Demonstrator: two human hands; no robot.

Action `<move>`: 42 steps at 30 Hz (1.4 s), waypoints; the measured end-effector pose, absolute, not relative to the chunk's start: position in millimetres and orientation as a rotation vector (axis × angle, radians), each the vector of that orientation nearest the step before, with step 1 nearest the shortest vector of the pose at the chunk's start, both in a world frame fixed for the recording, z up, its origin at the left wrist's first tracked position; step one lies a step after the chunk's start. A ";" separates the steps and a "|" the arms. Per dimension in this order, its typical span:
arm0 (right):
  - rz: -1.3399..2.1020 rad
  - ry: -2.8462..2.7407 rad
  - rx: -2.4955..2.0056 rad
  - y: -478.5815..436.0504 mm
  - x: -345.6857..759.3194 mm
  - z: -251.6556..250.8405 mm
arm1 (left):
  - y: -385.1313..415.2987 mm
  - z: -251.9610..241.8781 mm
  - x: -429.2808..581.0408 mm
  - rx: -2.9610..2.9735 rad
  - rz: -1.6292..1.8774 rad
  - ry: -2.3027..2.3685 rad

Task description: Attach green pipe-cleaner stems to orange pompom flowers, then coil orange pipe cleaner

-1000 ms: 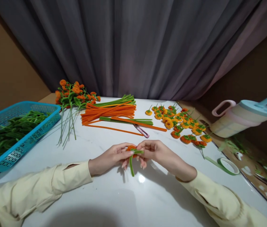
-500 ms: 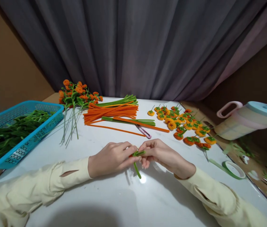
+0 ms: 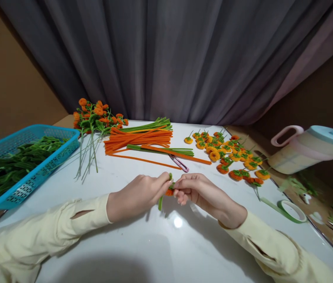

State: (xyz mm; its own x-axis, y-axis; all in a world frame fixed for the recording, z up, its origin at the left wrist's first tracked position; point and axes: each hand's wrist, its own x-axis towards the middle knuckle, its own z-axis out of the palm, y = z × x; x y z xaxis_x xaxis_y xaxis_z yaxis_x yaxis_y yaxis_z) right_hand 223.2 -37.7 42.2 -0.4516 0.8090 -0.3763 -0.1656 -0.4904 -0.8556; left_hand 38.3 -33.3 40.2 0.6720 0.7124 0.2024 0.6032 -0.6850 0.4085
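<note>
Above the middle of the white table, my left hand (image 3: 139,196) pinches a green pipe cleaner (image 3: 160,203), one end sticking up past the thumb and the other hanging below. Between my fingertips sits a small orange pipe-cleaner flower head (image 3: 169,192), partly hidden. My right hand (image 3: 197,190) is closed at the flower's right side, thumb and forefinger pinched on its green part. Beyond the hands lie a stack of orange pipe cleaners (image 3: 139,139), green pipe cleaners (image 3: 154,123) and a pink craft knife (image 3: 180,163).
A blue basket (image 3: 51,157) of green leaves stands at left, with finished orange flowers (image 3: 98,112) behind it. Several yellow and orange flower heads (image 3: 234,153) lie at right. Green tape (image 3: 291,211) and a tumbler (image 3: 308,151) are at far right.
The green pipe cleaner has turned from crosswise to nearly upright between my fingers. The orange flower head shows more below the fingertips. My left hand has rotated slightly.
</note>
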 end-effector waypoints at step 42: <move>1.796 -1.327 -1.162 -35.0 228.2 62.0 | -26.4 26.9 41.5 1.346 0.698 0.649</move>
State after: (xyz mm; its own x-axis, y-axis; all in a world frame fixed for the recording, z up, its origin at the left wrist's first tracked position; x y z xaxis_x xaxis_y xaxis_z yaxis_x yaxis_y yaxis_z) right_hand 228.2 -35.0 62.0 -0.4254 0.8577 -0.2887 0.0242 -0.3080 -0.9511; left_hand 41.5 -26.4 26.9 0.6403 0.7679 -0.0200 -0.0757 0.0889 0.9932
